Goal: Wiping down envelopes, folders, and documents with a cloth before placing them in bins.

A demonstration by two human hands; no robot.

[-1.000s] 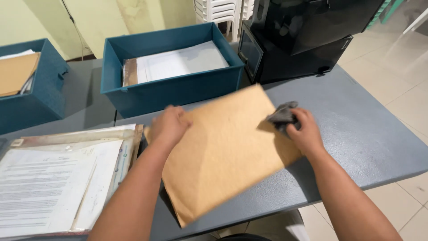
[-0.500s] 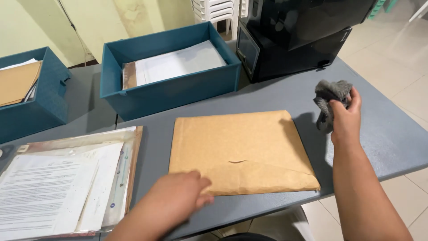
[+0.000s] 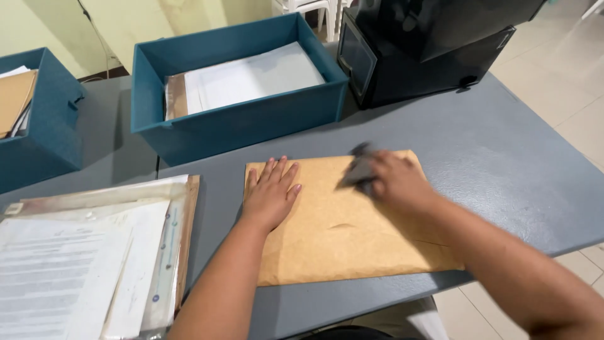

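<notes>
Brown envelope (image 3: 352, 233), large and flat, is laid on the grey tabletop (image 3: 503, 164) close to its near edge, with one corner reaching almost to that edge. It is pinned at its upper left by the left hand (image 3: 272, 192), which is spread open, palm down, fingers splayed. Across its upper middle a dark grey cloth (image 3: 358, 171) is pressed by the right hand (image 3: 399, 182), which is closed around the cloth; both are blurred. Behind the envelope a teal bin (image 3: 245, 123) filled with pale sheets is seen, and beside it a black machine (image 3: 434, 44). To the left a stack of papers in clear sleeves (image 3: 94, 252) is spread near the tabletop's edge, and a second teal bin (image 3: 44, 132) is partly cut off at the far left. As a judgement: if the flat hand were lifted while the cloth is pushed hard, the envelope could be dragged off the near edge or creased along its slight central buckle.
</notes>
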